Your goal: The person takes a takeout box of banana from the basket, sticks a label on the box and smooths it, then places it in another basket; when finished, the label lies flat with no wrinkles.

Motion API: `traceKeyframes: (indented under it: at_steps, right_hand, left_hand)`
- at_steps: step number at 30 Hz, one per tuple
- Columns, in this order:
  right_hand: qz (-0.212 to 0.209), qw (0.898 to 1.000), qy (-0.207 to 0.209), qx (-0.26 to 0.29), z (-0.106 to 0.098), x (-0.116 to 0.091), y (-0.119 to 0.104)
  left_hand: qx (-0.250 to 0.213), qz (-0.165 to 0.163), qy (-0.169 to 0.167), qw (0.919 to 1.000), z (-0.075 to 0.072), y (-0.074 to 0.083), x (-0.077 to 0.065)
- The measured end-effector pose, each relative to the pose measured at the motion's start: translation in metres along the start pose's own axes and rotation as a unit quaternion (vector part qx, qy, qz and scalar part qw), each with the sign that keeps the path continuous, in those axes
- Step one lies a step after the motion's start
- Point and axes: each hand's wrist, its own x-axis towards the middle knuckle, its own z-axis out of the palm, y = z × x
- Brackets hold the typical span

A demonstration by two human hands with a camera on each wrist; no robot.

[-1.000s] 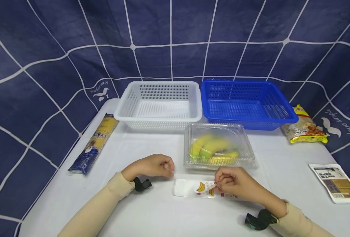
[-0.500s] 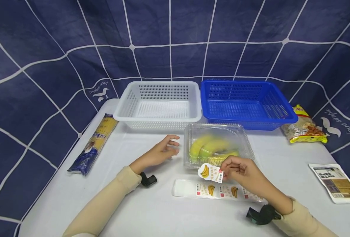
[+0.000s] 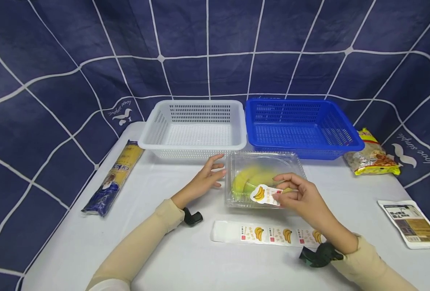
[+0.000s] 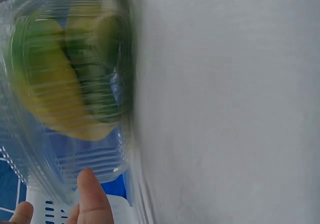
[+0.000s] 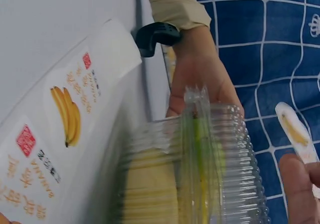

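Observation:
My right hand [image 3: 302, 199] pinches a white sticker [image 3: 264, 195] printed with bananas, held over the front of a clear plastic clamshell box [image 3: 233, 202]. Inside the box lie several yellow-green bananas [image 4: 55, 78]. In the right wrist view the sticker [image 5: 295, 129] stands beside the lid, between thumb and fingers. My left hand [image 3: 204, 180] is at the box's left side with fingers spread and loosely bent, fingertips right at its edge. A strip of banana stickers [image 3: 233, 231] lies on the table in front of the box.
Behind the box stand a white basket [image 3: 193, 149] and a blue basket [image 3: 306, 151], side by side. A pasta packet [image 3: 116, 173] lies at the left. A yellow-edged food bag [image 3: 373, 157] and a flat white pouch [image 3: 411, 224] are on the right.
My right hand has peeled one sticker off the strip and carried it up over the box. My left hand has moved forward and right to the box's side, its fingers opening out.

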Motion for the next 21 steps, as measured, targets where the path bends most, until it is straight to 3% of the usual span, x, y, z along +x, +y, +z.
traceKeyframes:
  at_steps: [7, 13, 16, 21]
  right_hand:
    - [0.059, 0.998, 0.021, -0.032, -0.005, 0.01, -0.005]
    - [0.056, 0.996, 0.03, 0.057, -0.007, 0.019, -0.007]
    - [0.065, 0.994, 0.044, 0.07, -0.008, 0.024, -0.008]
    - [0.066, 0.997, 0.045, -0.012, -0.012, 0.031, -0.008]
  left_hand:
    - [-0.013, 0.001, 0.0, 0.9999, 0.005, 0.003, 0.006]
    - [-0.024, -0.012, 0.002, 0.9996, 0.009, 0.006, 0.01]
    - [-0.041, -0.02, 0.001, 0.999, 0.011, 0.007, 0.011]
    - [-0.055, -0.027, 0.007, 0.9981, 0.013, 0.009, 0.011]
